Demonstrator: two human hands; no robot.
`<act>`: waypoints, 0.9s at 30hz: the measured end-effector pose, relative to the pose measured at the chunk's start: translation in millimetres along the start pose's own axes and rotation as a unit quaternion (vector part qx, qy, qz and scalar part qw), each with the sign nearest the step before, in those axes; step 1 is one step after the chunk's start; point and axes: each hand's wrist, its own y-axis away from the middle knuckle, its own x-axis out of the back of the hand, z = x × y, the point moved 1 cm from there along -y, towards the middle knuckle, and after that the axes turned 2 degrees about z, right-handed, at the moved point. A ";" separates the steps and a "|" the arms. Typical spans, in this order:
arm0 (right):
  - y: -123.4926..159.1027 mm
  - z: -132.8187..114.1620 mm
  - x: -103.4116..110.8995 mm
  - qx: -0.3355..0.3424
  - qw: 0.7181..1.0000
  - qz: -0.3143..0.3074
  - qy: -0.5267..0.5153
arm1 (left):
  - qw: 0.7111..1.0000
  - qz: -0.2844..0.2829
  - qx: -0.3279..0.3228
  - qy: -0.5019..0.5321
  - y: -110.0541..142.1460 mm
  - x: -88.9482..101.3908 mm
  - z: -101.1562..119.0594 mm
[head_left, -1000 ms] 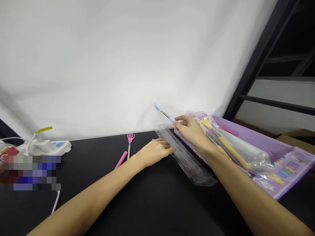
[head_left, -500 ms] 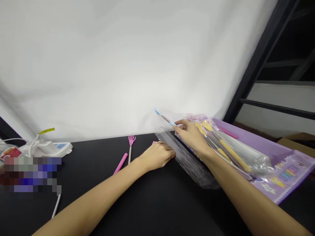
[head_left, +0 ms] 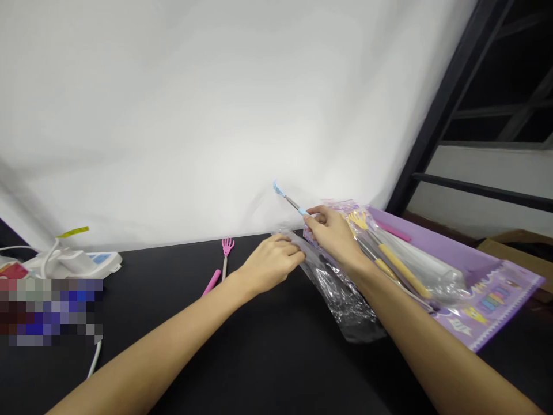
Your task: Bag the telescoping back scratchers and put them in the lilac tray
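Note:
My right hand (head_left: 332,233) pinches the pale blue handle of a back scratcher (head_left: 292,204). Its metal shaft and small blue claw point up and to the left, in front of the white backdrop. A clear plastic bag (head_left: 345,302) slants across the black table, and my left hand (head_left: 276,259) has curled fingers on its upper end; the fingertips are partly hidden. Left of that hand lies a pink back scratcher (head_left: 227,249), next to a pink rod-like handle (head_left: 212,282) partly covered by my left forearm.
On the right, a purple printed package (head_left: 488,305) lies under clear wrapping and yellow back scratchers (head_left: 404,268). A white power strip (head_left: 99,264) with cables sits at the left. A white backdrop (head_left: 194,115) rises behind the table (head_left: 268,357); a dark metal frame (head_left: 425,127) stands at right.
My left hand has risen slightly, and the clear bag now looks more crinkled and shifted under it. The blue back scratcher stays in my right hand, nearly in place. The view has shifted slightly.

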 end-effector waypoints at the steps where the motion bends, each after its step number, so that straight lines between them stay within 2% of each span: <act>1: -0.3 0.0 -0.6 -0.005 1.000 -0.006 -0.021 | 0.999 0.015 -0.013 -0.032 -1.3 10.2 -1.3; 5: 2.0 -1.5 -5.8 -0.063 0.984 -0.052 -0.159 | 0.987 0.079 -0.033 -0.140 5.0 51.8 -9.4; 9: 11.0 -8.0 -12.2 -0.138 0.938 -0.152 -0.279 | 0.973 0.117 0.001 -0.199 30.0 76.0 -15.7; 11: 16.9 -12.7 -15.4 -0.165 0.918 -0.210 -0.295 | 0.969 0.112 0.027 -0.218 46.1 79.8 -16.9; 14: 24.8 -18.1 -20.2 -0.157 0.909 -0.288 -0.255 | 0.966 0.096 0.059 -0.234 69.2 80.8 -18.7; 18: 29.6 -17.1 -25.4 -0.118 0.910 -0.323 -0.230 | 0.963 0.094 0.115 -0.226 88.8 80.8 -21.4; 20: 30.7 -15.2 -28.0 -0.109 0.909 -0.324 -0.238 | 0.955 0.128 0.194 -0.185 91.5 80.4 -20.6; 21: 31.4 -14.6 -29.5 -0.102 0.911 -0.320 -0.241 | 0.942 0.156 0.261 -0.140 91.3 79.9 -19.4; 22: 32.4 -14.4 -31.3 -0.093 0.914 -0.313 -0.240 | 0.920 0.187 0.337 -0.074 90.3 78.8 -17.8; 23: 33.6 -14.4 -33.4 -0.083 0.919 -0.303 -0.239 | 0.885 0.218 0.411 0.014 88.7 77.1 -15.6; 24: 34.9 -14.6 -35.6 -0.074 0.924 -0.290 -0.236 | 0.837 0.246 0.475 0.118 86.6 74.7 -13.0; 25: 36.3 -14.9 -37.9 -0.064 0.931 -0.275 -0.233 | 0.777 0.272 0.521 0.226 84.0 72.0 -10.0; 27: 38.2 -15.0 -41.9 -0.048 0.943 -0.234 -0.231 | 0.649 0.311 0.564 0.404 78.7 66.9 -4.3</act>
